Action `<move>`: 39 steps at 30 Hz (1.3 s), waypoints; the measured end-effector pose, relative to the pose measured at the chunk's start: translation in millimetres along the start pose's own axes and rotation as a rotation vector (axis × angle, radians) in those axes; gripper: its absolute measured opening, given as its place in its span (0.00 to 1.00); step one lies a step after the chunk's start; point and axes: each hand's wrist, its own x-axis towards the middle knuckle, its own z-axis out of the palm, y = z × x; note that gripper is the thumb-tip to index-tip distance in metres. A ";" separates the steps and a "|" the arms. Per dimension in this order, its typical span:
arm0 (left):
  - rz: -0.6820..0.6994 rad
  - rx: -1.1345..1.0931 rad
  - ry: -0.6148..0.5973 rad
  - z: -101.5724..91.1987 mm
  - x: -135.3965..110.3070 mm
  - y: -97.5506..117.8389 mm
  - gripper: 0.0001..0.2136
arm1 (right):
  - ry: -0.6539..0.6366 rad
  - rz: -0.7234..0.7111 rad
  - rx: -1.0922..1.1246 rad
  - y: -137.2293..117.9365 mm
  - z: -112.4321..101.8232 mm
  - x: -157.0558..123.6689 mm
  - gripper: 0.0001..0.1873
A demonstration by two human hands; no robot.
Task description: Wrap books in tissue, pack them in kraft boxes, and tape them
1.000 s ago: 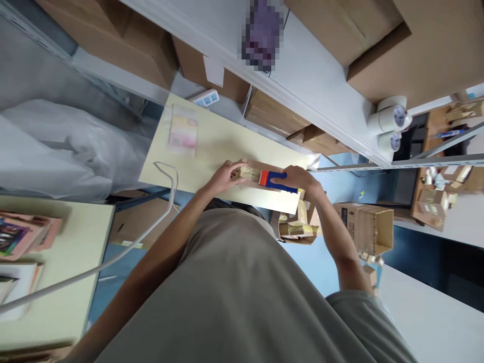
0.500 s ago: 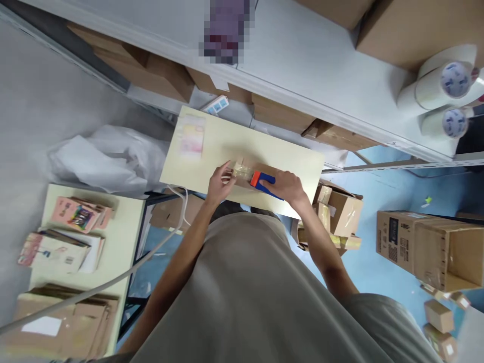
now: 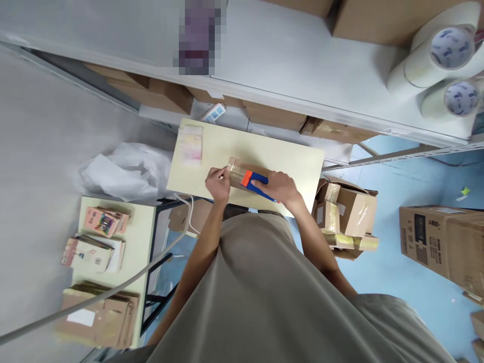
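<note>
A small, long cardboard box (image 3: 236,177) lies on the cream tabletop (image 3: 287,151), with shiny tape on its left end. My right hand (image 3: 283,187) is wrapped round a blue tape dispenser (image 3: 260,185) with an orange front, held low over the box's near side. At the box's left end, my left hand (image 3: 218,184) is closed, its fingertips pinching the edge there. Whether a strip of tape is also between those fingers is too small to tell. Part of the box is hidden behind the dispenser and my right hand.
A pinkish packet (image 3: 191,145) lies at the tabletop's left end. Behind stands a shelf (image 3: 283,65) with tape rolls (image 3: 451,48). Opened cardboard boxes (image 3: 353,212) are on the floor at right. A side table (image 3: 139,227) at left holds booklets and flattened cardboard. A grey cable (image 3: 151,264) crosses near my left arm.
My left hand has gone from spread fingers at the box's end to a closed pinch there. The dispenser has shifted slightly left in view, still in my right hand. The whole view has shifted.
</note>
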 end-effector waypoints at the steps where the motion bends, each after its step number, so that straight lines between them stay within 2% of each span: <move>1: 0.006 0.012 0.002 -1.5 0.9 -0.1 0.16 | -0.004 -0.013 0.017 5.3 -4.9 -5.0 0.35; 6: 0.053 0.076 0.016 -8.0 9.0 -0.3 0.14 | -0.020 -0.019 0.063 55.0 -24.9 -36.2 0.36; 11: 0.060 0.104 0.017 -6.7 13.3 -3.8 0.13 | -0.080 0.023 0.075 103.3 -23.6 -52.5 0.36; 21: 0.037 0.057 -0.023 -5.1 13.0 -12.2 0.16 | -0.127 0.055 0.110 132.2 6.4 -14.2 0.34; 25: 0.025 0.002 -0.049 -3.6 13.0 -13.0 0.17 | -0.100 0.098 0.049 131.4 19.0 -3.2 0.33; 31: 0.049 0.045 -0.023 -3.1 13.2 -12.8 0.15 | -0.051 0.161 -0.067 101.8 35.1 -7.5 0.31; 35: 0.039 0.010 -0.021 -0.3 13.9 -16.3 0.15 | 0.074 0.152 -0.147 86.4 49.9 -13.3 0.29; 39: 0.026 -0.006 0.038 2.2 15.5 -18.8 0.13 | 0.195 0.177 -0.148 77.6 68.3 -8.9 0.27</move>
